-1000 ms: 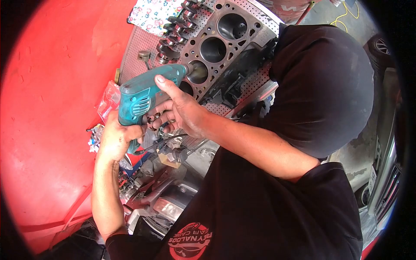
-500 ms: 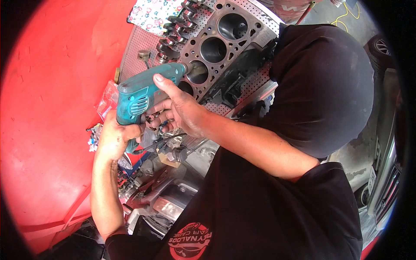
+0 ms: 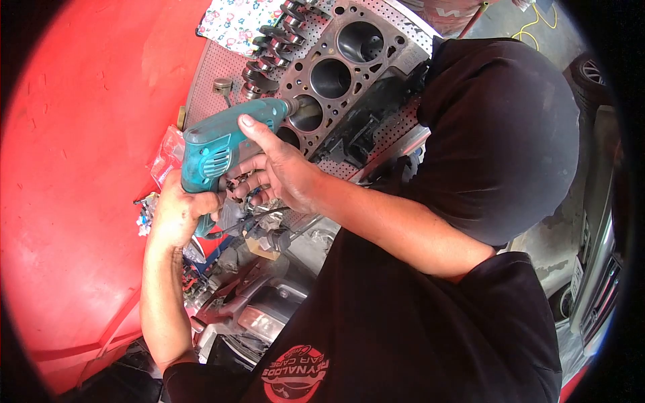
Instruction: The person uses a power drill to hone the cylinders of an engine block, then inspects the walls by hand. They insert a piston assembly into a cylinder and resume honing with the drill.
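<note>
A teal power drill (image 3: 225, 138) points toward an engine block (image 3: 321, 50), its front end at the edge of a cylinder bore. Around its handle wraps my left hand (image 3: 178, 211). Against the drill's body rests the thumb of my right hand (image 3: 285, 171), with loosely bent fingers beneath the body near the handle. The tool inside the bore (image 3: 306, 112) is hard to make out. A crankshaft (image 3: 272, 50) lies alongside the block, and a piston (image 3: 222, 86) is just above the drill.
A large red panel (image 3: 80, 161) fills the left side. The block rests on a perforated surface (image 3: 208, 67), near a floral cloth (image 3: 235, 23). Car parts (image 3: 265, 312) sit below the hands. Dark clothing (image 3: 497, 141) covers much of the right. A wheel (image 3: 591, 72) is farther right.
</note>
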Demonstrator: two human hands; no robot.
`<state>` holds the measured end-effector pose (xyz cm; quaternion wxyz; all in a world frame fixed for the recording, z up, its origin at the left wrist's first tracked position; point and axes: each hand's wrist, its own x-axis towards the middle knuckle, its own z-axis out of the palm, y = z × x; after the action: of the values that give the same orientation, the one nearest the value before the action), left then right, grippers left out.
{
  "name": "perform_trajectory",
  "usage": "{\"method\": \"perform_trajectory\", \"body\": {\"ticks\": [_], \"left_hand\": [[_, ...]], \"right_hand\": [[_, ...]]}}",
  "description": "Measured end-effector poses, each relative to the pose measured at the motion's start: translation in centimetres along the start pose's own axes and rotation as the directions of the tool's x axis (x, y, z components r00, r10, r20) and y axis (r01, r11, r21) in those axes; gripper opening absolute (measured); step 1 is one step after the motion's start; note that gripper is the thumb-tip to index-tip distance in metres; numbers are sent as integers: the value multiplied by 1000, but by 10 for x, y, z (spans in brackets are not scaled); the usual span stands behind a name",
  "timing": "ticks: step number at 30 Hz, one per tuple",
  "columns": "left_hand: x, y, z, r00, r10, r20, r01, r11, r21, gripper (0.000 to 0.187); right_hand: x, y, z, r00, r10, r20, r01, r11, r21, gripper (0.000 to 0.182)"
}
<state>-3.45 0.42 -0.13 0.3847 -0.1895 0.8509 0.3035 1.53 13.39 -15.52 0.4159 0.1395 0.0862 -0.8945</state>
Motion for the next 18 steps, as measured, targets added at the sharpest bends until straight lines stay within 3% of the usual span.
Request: {"method": "perform_trajectory", "body": {"ticks": [18], "left_hand": [[-6, -3, -3, 1000, -1, -27, 0, 999, -40, 27]], "right_hand": [[3, 1, 4, 1000, 11, 6, -11, 1000, -2, 93]]}}
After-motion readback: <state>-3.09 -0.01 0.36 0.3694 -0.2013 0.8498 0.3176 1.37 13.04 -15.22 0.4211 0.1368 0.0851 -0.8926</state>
